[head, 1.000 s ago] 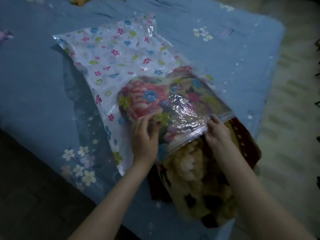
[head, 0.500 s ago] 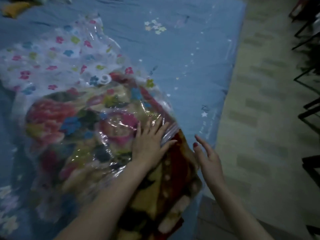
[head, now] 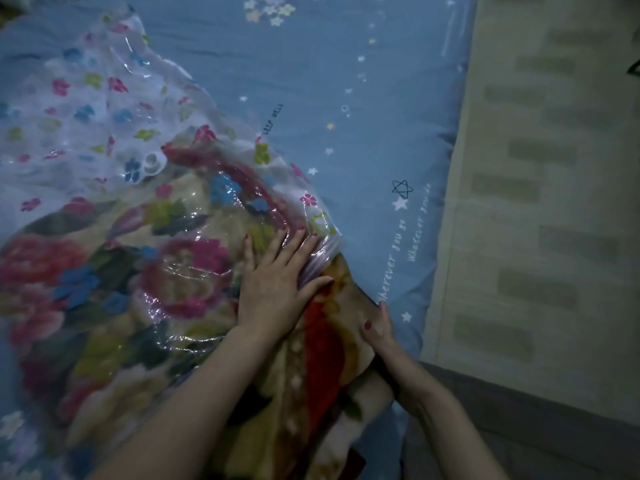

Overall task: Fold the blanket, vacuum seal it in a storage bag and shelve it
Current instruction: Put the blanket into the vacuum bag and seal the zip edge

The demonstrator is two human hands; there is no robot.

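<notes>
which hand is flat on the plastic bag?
The left hand, fingers spread flat on the clear flower-printed storage bag at its mouth. The right hand sits at the floral fleece blanket's edge instead.

Clear storage bag [head: 86, 109] printed with small flowers; floral blanket [head: 322, 341]; blue star-patterned sheet [head: 346, 81]

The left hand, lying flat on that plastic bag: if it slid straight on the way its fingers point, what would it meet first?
Probably the bag's open edge just past the left hand's fingertips, then bare blue bedsheet. Nothing else seems to lie in that line, though depth is hard to judge.
</notes>
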